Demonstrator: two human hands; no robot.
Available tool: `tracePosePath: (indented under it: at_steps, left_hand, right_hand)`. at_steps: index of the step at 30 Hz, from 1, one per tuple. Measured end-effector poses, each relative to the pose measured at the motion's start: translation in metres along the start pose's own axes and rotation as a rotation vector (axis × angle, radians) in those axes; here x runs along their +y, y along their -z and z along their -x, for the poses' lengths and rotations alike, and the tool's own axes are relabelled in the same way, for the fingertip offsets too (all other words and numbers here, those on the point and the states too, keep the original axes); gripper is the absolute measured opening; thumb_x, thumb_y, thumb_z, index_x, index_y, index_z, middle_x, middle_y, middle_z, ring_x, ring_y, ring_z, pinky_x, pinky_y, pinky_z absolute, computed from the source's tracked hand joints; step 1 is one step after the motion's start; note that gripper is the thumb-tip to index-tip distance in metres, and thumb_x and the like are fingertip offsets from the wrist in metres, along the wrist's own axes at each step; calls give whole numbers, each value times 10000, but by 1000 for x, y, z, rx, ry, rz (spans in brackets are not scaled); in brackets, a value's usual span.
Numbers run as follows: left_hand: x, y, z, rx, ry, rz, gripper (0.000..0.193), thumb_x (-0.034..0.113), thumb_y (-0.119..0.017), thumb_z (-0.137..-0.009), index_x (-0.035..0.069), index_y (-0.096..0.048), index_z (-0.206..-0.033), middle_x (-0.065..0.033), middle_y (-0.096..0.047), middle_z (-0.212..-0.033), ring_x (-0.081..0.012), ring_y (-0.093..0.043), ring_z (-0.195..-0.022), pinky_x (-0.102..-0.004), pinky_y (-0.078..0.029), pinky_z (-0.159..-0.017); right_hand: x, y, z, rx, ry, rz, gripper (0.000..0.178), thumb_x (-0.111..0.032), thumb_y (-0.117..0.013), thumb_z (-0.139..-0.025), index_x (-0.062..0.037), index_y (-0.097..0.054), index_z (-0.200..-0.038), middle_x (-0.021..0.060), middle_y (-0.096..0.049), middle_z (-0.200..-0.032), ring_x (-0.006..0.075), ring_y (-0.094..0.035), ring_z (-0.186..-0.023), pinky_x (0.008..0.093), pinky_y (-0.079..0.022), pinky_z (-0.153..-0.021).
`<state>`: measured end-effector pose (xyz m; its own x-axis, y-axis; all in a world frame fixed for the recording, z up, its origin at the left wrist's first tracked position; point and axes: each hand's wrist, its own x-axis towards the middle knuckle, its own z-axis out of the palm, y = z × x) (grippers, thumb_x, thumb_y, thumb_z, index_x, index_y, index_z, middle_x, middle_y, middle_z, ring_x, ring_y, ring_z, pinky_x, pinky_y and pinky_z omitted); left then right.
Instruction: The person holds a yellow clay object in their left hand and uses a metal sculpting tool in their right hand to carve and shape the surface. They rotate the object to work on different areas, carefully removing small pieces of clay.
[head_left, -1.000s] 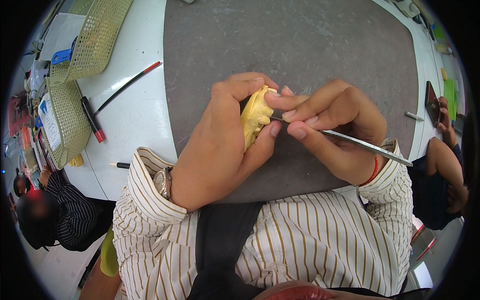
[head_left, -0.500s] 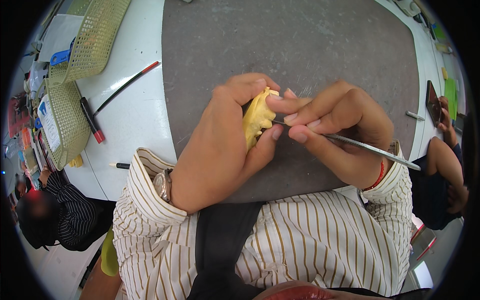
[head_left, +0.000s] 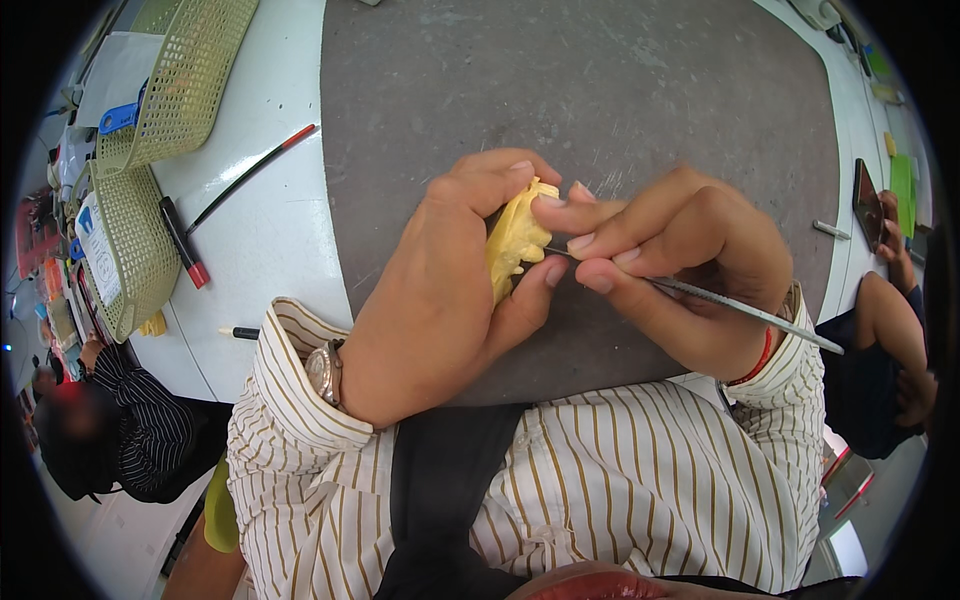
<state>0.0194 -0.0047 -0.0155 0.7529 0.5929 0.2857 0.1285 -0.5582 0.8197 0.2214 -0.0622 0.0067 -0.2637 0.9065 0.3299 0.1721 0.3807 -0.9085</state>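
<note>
My left hand [head_left: 425,270] is wrapped round a yellow dental model [head_left: 517,240] with tooth-like bumps along its right side, holding it tilted above the mat. Between the thumb and fingers of my right hand [head_left: 690,260] is a slim metal dental carving tool [head_left: 750,309]. The tool's thin tip meets or nearly touches the toothed side of the model; exact contact cannot be made out. A right fingertip rests against the upper part of the model. Its far side is hidden inside my left palm.
A dark grey mat [head_left: 580,80] covers the white table [head_left: 255,110]. To the left are two pale green baskets [head_left: 205,80], a red-and-black marker [head_left: 184,243] and a thin black-and-red rod [head_left: 250,178]. At right lies a small metal piece [head_left: 831,230]; another person's hand [head_left: 890,225] holds a phone [head_left: 868,205].
The tool's rear end has dipped slightly, and my right hand has shifted a little. The model and my left hand stay almost in place.
</note>
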Motion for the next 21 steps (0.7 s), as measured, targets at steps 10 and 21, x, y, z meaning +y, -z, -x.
tracePosePath:
  at_steps: [10, 21]
  left_hand:
    - [0, 1, 0, -21, 9, 32, 491, 15, -566, -900, 37, -263, -1286, -235, -458, -1235, -274, -531, -1105, -382, -426, -950]
    - [2, 1, 0, -20, -2, 8, 506, -1, -561, -892, 38, -258, -1295, -245, -451, -1239, -282, -531, -1101, -383, -436, -933]
  right_hand:
    - [2, -4, 1, 67, -48, -168, 225, 153, -618, -805, -10, -484, -882, 138, -599, -914, 362, -624, -1057, 445, -506, -955]
    - [-6, -1, 0, 6, -11, 45, 213, 162, -633, -786, 2, -505, -845, 145, -608, -895, 349, -635, -1042, 443, -513, -946]
